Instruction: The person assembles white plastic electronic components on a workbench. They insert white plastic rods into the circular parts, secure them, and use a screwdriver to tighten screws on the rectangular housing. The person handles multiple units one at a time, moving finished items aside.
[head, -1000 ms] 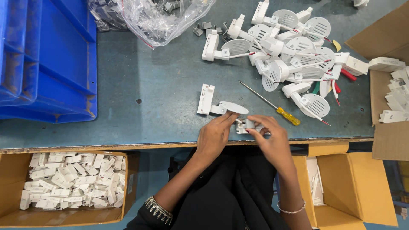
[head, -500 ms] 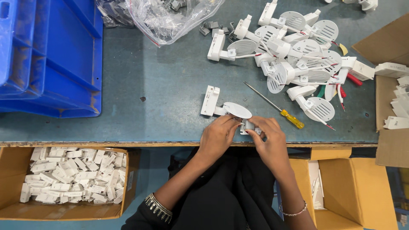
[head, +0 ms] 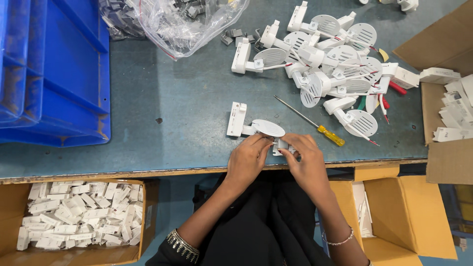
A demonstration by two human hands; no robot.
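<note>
Left hand (head: 248,158) and right hand (head: 306,160), fingers closed together on small white part (head: 282,145), just below white round-headed fixture (head: 256,127); yellow-handled screwdriver (head: 310,121) right of fixture.

Worn blue-grey worktable (head: 162,113) with chipped wooden front edge – blue plastic bins (head: 49,69) at left, brown cardboard boxes (head: 394,216) below.

Both hands, left hand (head: 249,158) and right hand (head: 306,160), pinch a small white part (head: 282,146) with their fingers. Just beyond it lies a white lamp unit (head: 253,127); right of it, a yellow-handled screwdriver (head: 311,122); far left, a blue bin (head: 54,74).
</note>
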